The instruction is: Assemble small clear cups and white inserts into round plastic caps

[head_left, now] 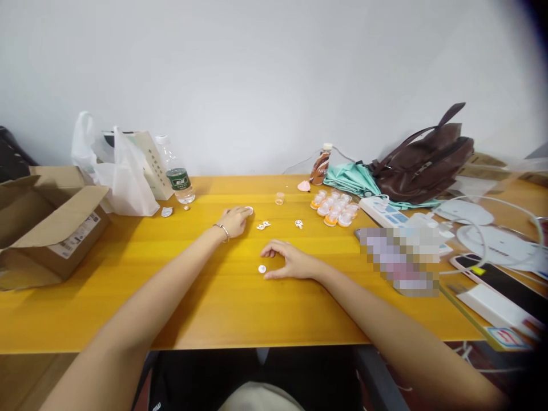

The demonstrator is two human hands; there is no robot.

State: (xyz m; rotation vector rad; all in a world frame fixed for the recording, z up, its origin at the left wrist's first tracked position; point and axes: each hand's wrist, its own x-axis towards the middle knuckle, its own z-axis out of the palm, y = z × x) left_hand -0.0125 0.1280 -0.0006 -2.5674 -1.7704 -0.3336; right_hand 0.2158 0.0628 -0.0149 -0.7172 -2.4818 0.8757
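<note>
On the table (240, 319), the small white disc (262, 269) was bracketed, ungripped, by the loosely curved right hand (291, 261). Beyond the disc, spotted pieces (260, 227) were too small to be made out. Farther beyond it, leftward, a round white piece (250, 210) was partly covered by the left hand (234, 221); whether grasped could not be told.

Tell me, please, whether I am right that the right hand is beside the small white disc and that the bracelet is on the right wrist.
Not quite: the head view shows the bracelet on the wrist of the left hand. The right hand is indeed beside the small white disc.
</note>
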